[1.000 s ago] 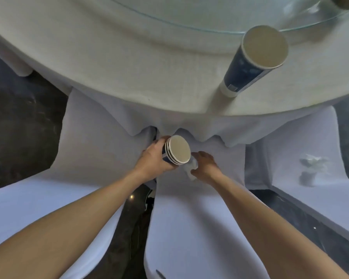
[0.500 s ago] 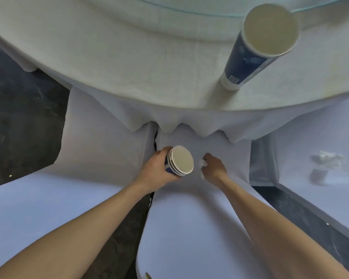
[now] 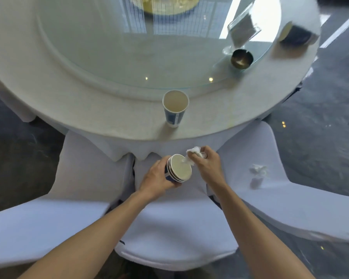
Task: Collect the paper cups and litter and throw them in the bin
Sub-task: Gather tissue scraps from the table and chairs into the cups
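Observation:
My left hand (image 3: 157,178) grips a stack of nested blue-and-white paper cups (image 3: 179,168), mouth tilted towards me, above a white-covered chair seat. My right hand (image 3: 207,162) pinches a crumpled white tissue (image 3: 191,155) right at the rim of the stack. A single blue-and-white paper cup (image 3: 175,107) stands upright near the table's front edge. Another crumpled tissue (image 3: 258,170) lies on the chair to the right. A dark cup (image 3: 295,34) lies on its side at the table's far right, blurred.
The round table (image 3: 89,109) has a white cloth and a glass turntable (image 3: 113,57). On the glass stand a dark metal ashtray (image 3: 241,58) and a clear card holder (image 3: 243,27). White-covered chairs (image 3: 85,168) flank the middle one; dark floor (image 3: 320,117) surrounds them.
My right hand lifted the tissue off the chair seat up to the mouth of the cup stack. The view tilted up, showing more of the table.

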A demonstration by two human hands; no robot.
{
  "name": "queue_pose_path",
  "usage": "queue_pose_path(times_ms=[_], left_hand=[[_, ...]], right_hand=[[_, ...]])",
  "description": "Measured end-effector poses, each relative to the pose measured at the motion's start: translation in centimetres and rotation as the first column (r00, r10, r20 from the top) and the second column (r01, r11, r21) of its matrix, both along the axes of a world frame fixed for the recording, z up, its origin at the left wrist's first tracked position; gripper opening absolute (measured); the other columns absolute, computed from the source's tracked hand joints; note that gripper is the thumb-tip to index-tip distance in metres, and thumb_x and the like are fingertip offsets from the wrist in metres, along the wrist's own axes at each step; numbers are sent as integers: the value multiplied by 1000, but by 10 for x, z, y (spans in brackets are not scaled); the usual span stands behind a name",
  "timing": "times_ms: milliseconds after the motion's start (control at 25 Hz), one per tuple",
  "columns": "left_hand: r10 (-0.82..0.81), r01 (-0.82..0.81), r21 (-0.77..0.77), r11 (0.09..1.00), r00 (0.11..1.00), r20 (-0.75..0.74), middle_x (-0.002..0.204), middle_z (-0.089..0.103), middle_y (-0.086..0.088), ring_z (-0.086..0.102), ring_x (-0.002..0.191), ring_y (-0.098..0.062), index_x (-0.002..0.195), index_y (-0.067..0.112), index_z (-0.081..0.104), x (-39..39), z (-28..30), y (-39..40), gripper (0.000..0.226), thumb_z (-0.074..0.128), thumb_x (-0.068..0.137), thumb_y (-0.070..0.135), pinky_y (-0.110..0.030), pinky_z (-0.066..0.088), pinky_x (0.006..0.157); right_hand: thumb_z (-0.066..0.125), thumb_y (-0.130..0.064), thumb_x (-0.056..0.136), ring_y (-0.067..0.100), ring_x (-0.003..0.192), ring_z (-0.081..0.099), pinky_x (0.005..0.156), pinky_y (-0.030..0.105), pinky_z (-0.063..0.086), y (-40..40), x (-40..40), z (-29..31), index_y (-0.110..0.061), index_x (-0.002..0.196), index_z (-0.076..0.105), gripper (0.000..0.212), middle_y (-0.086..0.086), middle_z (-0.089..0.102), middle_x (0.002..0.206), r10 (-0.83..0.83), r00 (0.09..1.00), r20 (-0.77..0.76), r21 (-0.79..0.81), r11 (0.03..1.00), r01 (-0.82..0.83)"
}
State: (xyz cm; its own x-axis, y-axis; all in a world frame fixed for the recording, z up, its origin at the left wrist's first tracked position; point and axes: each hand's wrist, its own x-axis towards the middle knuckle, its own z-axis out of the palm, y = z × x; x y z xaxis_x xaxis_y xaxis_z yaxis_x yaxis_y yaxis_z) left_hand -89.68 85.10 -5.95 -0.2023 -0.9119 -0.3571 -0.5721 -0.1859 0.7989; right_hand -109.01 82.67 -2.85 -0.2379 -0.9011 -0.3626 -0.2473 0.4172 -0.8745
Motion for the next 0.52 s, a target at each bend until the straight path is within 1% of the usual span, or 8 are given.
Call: queue_pose_path(times_ms=[80, 200, 280, 360, 440, 520], left_hand=[[17, -18, -29, 999, 999, -27, 124, 65, 10, 68, 113, -8, 135, 47, 54, -14, 19, 4, 89, 91, 54, 47, -42, 58, 98], [13, -17, -86, 996, 999, -41, 124, 66, 12, 67, 112, -11, 135, 45, 54, -35, 47, 13, 88, 92, 56, 46, -39, 57, 96], [12, -17, -99, 995, 999, -52, 123, 67, 13, 66, 112, -12, 134, 43, 54, -45, 60, 17, 87, 92, 56, 45, -38, 57, 95], [3, -10, -110, 994, 998, -67, 123, 68, 13, 67, 112, -12, 134, 41, 54, -52, 66, 19, 86, 92, 57, 46, -39, 58, 94], [-13, 3, -125, 992, 997, -82, 123, 67, 14, 66, 111, -10, 134, 40, 54, -59, 70, 21, 84, 92, 59, 48, -37, 58, 92], [-39, 26, -131, 991, 995, -95, 121, 68, 14, 67, 109, -9, 133, 40, 55, -64, 71, 22, 84, 93, 60, 49, -34, 57, 90]], right_hand=[[77, -38, 81, 13, 76, 62, 70, 37, 50, 8, -8, 15, -21, 91, 66, 23, -6, 67, 81, 116, 992, -54, 18, 993, -116], [75, -36, 84, 11, 81, 63, 72, 31, 52, 25, -21, 47, -27, 102, 64, 24, -11, 65, 89, 248, 963, -101, 52, 968, -244], [74, -35, 87, 8, 83, 64, 75, 28, 54, 34, -29, 64, -28, 107, 67, 22, -10, 66, 92, 282, 951, -123, 33, 959, -280], [69, -34, 92, 10, 85, 63, 78, 27, 51, 40, -38, 75, -23, 108, 73, 20, -7, 67, 95, 301, 930, -212, 3, 952, -307], [62, -31, 95, 15, 90, 64, 81, 31, 51, 49, -43, 84, -20, 104, 77, 21, -3, 67, 100, 360, 875, -323, 13, 927, -376], [57, -28, 95, 22, 87, 65, 79, 41, 54, 57, -48, 90, -17, 94, 76, 22, 3, 70, 95, 428, 813, -396, 73, 897, -436]])
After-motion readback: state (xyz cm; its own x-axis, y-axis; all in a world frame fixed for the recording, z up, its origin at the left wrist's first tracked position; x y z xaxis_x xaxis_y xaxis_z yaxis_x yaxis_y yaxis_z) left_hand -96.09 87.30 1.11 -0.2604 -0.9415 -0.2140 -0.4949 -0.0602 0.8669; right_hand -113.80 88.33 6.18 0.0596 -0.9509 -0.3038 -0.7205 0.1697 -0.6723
